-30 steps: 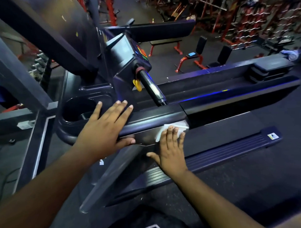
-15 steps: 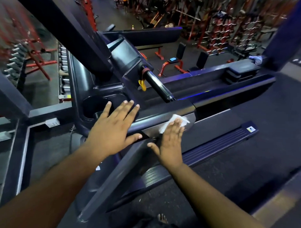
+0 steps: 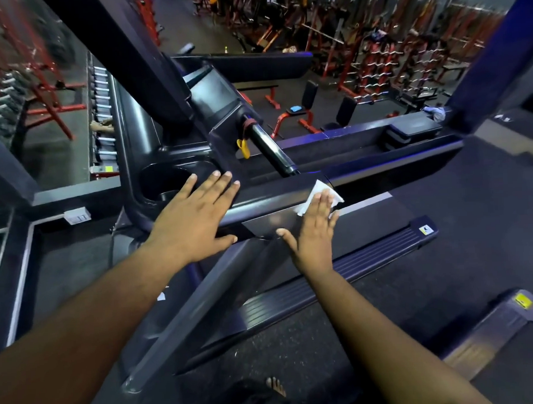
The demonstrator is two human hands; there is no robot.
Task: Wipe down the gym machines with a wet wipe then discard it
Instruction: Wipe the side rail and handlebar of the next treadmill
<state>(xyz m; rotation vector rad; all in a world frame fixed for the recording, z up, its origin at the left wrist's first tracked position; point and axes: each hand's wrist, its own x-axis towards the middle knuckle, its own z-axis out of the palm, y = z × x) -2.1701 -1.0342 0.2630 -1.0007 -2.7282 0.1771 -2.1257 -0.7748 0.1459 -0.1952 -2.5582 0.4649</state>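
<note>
Fingers (image 3: pixel 325 199) flat on wet wipe (image 3: pixel 314 189), cupholder (image 3: pixel 165 181) dark

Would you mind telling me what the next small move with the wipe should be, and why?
Probably slide the right hand and the wet wipe pressed flat under it farther right along the treadmill's side rail; that stretch lies beyond the wipe, while the left hand braces.

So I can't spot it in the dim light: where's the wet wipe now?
In the head view, right of centre: the wet wipe lies flat under the right hand's fingers on the treadmill's side rail, beside the handlebar.
</note>
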